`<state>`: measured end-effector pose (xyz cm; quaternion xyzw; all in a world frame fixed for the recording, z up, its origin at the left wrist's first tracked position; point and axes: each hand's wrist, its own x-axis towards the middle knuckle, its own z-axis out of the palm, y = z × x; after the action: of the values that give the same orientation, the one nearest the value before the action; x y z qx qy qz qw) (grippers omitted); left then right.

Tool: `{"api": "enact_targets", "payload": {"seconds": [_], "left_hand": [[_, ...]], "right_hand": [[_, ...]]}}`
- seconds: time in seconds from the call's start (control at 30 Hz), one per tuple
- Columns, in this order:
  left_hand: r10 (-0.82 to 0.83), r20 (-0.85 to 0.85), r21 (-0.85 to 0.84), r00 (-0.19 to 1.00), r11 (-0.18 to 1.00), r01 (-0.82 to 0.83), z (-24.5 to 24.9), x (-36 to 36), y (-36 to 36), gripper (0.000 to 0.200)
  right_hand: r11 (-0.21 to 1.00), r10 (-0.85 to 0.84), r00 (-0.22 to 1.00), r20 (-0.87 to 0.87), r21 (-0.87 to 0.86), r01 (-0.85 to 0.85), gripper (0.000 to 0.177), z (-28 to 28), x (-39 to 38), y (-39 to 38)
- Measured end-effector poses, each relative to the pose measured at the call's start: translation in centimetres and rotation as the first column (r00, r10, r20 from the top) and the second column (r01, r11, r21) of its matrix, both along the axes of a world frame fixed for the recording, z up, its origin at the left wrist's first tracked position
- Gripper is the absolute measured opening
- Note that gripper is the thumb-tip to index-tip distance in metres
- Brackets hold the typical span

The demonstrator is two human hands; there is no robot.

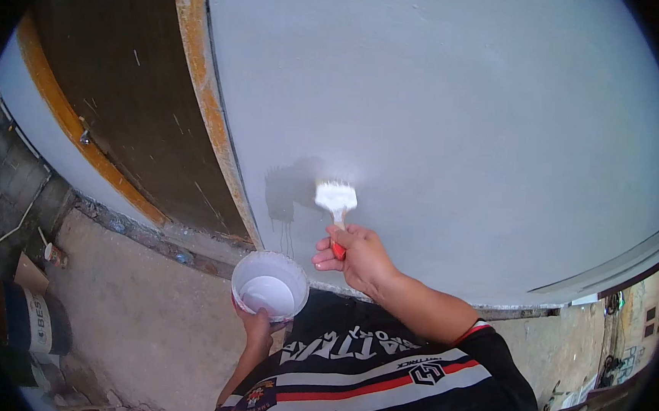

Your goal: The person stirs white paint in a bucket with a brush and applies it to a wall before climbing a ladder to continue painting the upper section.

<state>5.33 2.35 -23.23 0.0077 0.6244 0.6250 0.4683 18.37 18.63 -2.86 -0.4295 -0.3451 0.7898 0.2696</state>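
My right hand (358, 256) grips the red handle of a paintbrush (335, 199) whose white-loaded bristles press against the grey wall (458, 115). A darker wet patch with thin drips lies just left of the bristles. My left hand (258, 326) holds a small white bucket (270, 283) of white paint from below, close under the brush.
A brown wooden door (145, 109) with an orange-tinted frame (214, 113) stands left of the wall. Below is a concrete floor (146, 315). A dark paint can (31, 320) and debris sit at the lower left. My striped black shirt (378, 377) fills the bottom.
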Motion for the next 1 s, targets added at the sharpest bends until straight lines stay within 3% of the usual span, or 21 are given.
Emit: {"api": "enact_targets", "payload": {"seconds": [0.17, 0.23, 0.3, 0.37, 0.4, 0.5, 0.53, 0.63, 0.83, 0.87, 1.0], "left_hand": [[-0.006, 0.011, -0.023, 1.0, 1.0, 0.006, 0.0, 0.1, -0.3, 0.057], [-0.027, -0.009, 0.009, 1.0, 1.0, 0.027, 0.3, 0.0, -0.3, 0.053], [-0.072, 0.005, 0.036, 0.997, 0.997, 0.072, 1.9, -0.1, -0.4, 0.068], [-0.128, -0.018, 0.03, 0.992, 0.991, 0.129, 3.7, -0.2, -0.3, 0.076], [-0.163, -0.047, 0.005, 0.986, 0.987, 0.163, 4.3, -0.1, -0.2, 0.075], [-0.282, -0.117, 0.005, 0.952, 0.959, 0.285, 7.2, 0.0, 0.0, 0.073], [-0.336, -0.143, 0.004, 0.931, 0.941, 0.34, 8.1, 0.0, -0.5, 0.072], [-0.406, -0.156, -0.022, 0.9, 0.913, 0.408, 8.7, 0.2, 0.9, 0.07], [-0.58, -0.188, -0.039, 0.793, 0.811, 0.584, 8.8, 0.3, 4.8, 0.064], [-0.609, -0.177, -0.019, 0.774, 0.788, 0.616, 8.5, 0.4, 5.4, 0.065], [-0.7, -0.158, -0.006, 0.697, 0.706, 0.708, 9.3, 1.6, 6.9, 0.075]], "right_hand": [[0.96, 0.172, 0.983, -0.064, 0.233, -0.153, 0.029, 5.2, 1.0, -3.0], [0.911, 0.238, 0.966, 0.104, 0.32, -0.259, 0.029, 4.4, 1.8, -3.4], [0.816, 0.325, 0.89, 0.319, 0.382, -0.435, 0.028, 4.1, 3.0, -3.3], [0.662, 0.405, 0.722, 0.561, 0.364, -0.655, 0.026, 4.0, 4.1, -2.9], [0.587, 0.363, 0.663, 0.655, 0.392, -0.709, 0.021, 4.6, 4.3, -2.9], [-0.036, 0.143, 0.407, 0.902, 0.416, -0.909, 0.02, -1.1, 4.5, -1.2], [-0.07, 0.051, 0.213, 0.976, 0.216, -0.974, 0.018, -0.2, 3.4, -2.9], [-0.216, -0.061, 0.181, 0.982, 0.164, -0.962, 0.017, -2.6, 2.1, -2.5], [-0.228, -0.208, 0.115, 0.971, 0.066, -0.971, 0.015, -7.7, 2.2, 0.0], [-0.209, -0.213, 0.035, 0.977, -0.011, -0.978, 0.016, -8.0, 2.7, 0.3], [-0.16, -0.253, -0.1, 0.962, -0.143, -0.977, 0.016, -8.1, 5.1, -0.4]]}}
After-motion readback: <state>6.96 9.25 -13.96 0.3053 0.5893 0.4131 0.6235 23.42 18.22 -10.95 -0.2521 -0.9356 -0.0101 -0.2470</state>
